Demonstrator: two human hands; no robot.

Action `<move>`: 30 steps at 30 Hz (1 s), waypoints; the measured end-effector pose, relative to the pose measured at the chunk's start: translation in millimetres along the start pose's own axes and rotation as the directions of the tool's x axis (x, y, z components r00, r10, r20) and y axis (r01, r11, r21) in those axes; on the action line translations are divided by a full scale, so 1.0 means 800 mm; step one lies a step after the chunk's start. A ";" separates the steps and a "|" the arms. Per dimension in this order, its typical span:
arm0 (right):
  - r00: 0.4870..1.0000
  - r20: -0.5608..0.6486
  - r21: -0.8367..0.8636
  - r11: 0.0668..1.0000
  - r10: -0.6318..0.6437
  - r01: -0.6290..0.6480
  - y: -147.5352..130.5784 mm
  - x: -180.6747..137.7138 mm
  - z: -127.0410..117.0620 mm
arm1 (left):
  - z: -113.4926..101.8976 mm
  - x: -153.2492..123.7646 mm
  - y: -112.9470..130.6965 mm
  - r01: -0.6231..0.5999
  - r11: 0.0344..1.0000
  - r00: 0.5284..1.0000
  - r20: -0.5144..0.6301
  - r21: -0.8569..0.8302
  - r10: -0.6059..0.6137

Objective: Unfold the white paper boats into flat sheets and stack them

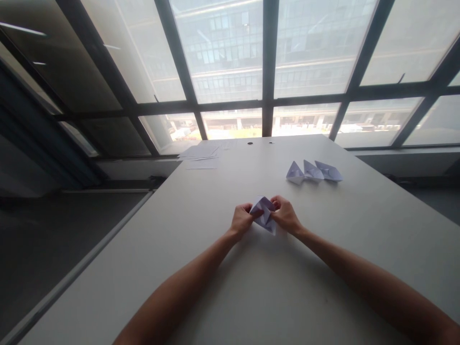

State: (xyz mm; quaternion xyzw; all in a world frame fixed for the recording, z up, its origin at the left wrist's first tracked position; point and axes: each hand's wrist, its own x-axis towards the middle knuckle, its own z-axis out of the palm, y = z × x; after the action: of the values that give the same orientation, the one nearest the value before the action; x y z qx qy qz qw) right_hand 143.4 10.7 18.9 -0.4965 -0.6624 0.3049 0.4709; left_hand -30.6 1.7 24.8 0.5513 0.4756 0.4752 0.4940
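A folded white paper boat [264,205] is held between my two hands, tilted, just above the white table [223,297]. My left hand [243,218] is closed on its left side, the thumb pressing over the front fold. On the opposite side my right hand [285,214] pinches the paper, with the fingertips curled behind it and partly hidden. Beyond my right hand, three folded paper boats stand side by side: a left one [295,173], a middle one [312,171] and a right one [329,171].
Several flat paper sheets [199,153] lie at the table's far left edge. A dark round spot [250,143] and a small dark item [271,143] show near the far edge. Behind the table rise large framed windows [268,72]; a dark curtain [46,129] hangs at left.
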 end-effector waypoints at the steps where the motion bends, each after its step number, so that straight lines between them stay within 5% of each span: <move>1: 0.999 -0.018 -0.098 0.995 -0.037 0.036 -0.002 -0.001 -0.001 | -0.001 0.000 0.001 0.004 1.000 1.000 0.009 0.018 -0.004; 6: 0.965 -0.156 -0.490 0.865 -0.211 0.110 -0.015 -0.012 -0.001 | -0.002 0.000 0.009 0.032 0.999 0.999 0.036 0.034 -0.033; 9: 0.966 -0.078 -0.591 0.792 -0.245 0.153 -0.023 -0.015 -0.002 | 0.000 0.001 0.009 0.015 1.000 0.999 0.047 0.003 -0.015; 17: 0.999 0.024 -0.604 0.796 -0.038 0.045 -0.026 -0.012 -0.005 | 0.000 0.004 0.002 0.052 0.997 0.994 0.089 0.051 -0.056; 30: 0.981 0.084 -0.668 0.741 0.176 -0.076 -0.043 -0.011 -0.006 | 0.001 -0.001 0.011 0.022 0.995 0.989 0.145 0.092 -0.035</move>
State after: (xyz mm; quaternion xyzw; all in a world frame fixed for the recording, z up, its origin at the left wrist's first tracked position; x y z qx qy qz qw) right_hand 135.4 -9.3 47.5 -0.6515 -0.7239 0.1165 0.1946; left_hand -29.1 0.0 33.3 0.5996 0.4670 0.4043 0.5088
